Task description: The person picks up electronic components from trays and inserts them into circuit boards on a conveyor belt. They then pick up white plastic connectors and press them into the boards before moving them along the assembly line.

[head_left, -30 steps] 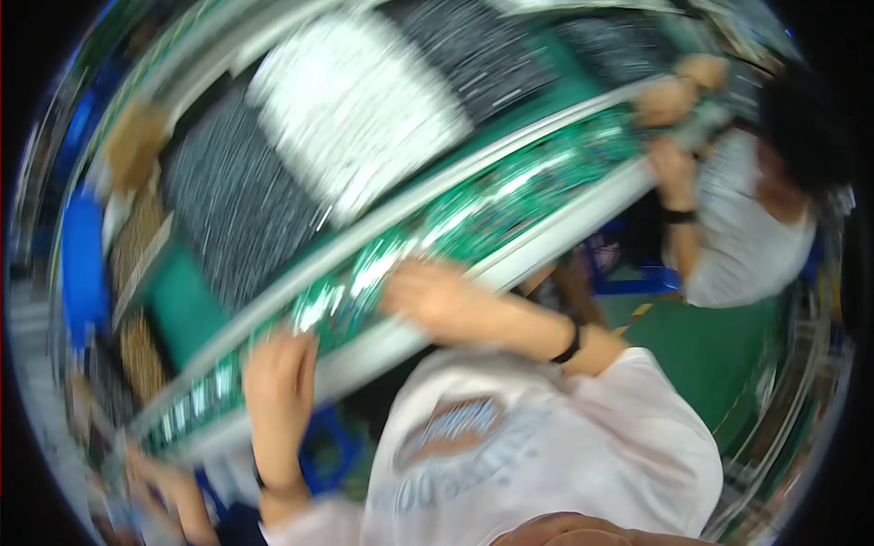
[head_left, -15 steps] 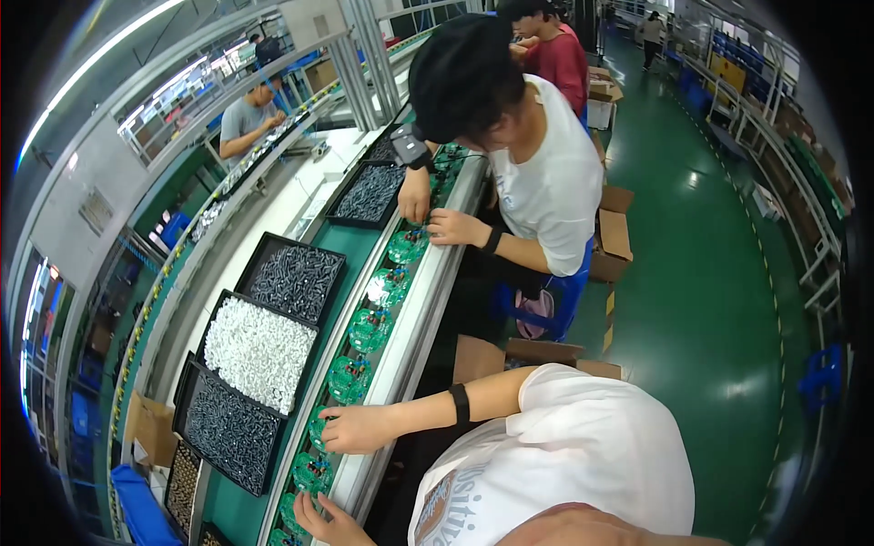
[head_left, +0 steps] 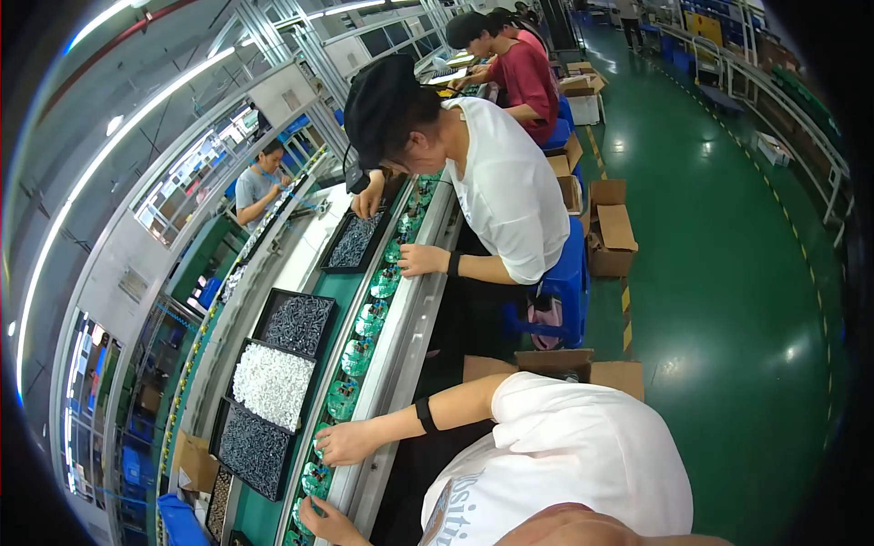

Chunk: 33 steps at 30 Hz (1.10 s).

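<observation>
A row of green circuit boards runs along the green conveyor belt, which slants from lower left to upper middle. My right hand, with a black band on its wrist, lies on the belt's metal rail. Its fingers are curled at the edge of one green circuit board. My left hand is lower down at the picture's bottom edge, fingers bent around another green board. My white printed shirt fills the bottom right.
Black trays beside the belt hold dark small parts, white small parts and more dark parts. A co-worker in a white shirt and black cap works further along. Cardboard boxes and a blue stool stand on the green floor.
The view has swung from a blurred close look at the belt to a wide look along the line. Both my hands have stayed on the boards at the belt's edge.
</observation>
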Available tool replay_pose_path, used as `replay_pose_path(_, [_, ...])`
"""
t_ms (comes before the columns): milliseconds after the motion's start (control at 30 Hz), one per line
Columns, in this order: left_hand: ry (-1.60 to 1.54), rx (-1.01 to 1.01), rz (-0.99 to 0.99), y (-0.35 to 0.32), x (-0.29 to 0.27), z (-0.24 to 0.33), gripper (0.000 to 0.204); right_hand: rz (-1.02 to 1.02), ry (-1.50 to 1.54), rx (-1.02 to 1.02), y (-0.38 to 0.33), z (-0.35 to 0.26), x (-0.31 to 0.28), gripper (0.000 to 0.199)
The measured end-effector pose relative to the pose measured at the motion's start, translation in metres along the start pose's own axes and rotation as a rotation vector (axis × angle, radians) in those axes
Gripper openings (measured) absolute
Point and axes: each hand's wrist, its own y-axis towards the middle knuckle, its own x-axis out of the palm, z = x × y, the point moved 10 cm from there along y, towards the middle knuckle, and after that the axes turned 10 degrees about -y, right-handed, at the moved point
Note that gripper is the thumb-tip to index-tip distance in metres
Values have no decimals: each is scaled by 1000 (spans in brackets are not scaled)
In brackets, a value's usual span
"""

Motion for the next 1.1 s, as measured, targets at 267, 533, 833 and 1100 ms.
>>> replay_pose_path(267, [91,31,17,1,2,-7,22,-41,34,42,-3,-3,2,25])
replay_pose_path(533, [103,-24,10,1,2,-13,20,-43,12,66,-4,-1,4,29])
replay_pose_path(833, [127,18,-1,0,0,-6,21,27,-29,83,-5,-2,1,33])
replay_pose_path(1100, [164,30,-17,-1,1,-7,21,82,-37,81,-8,-1,2,34])
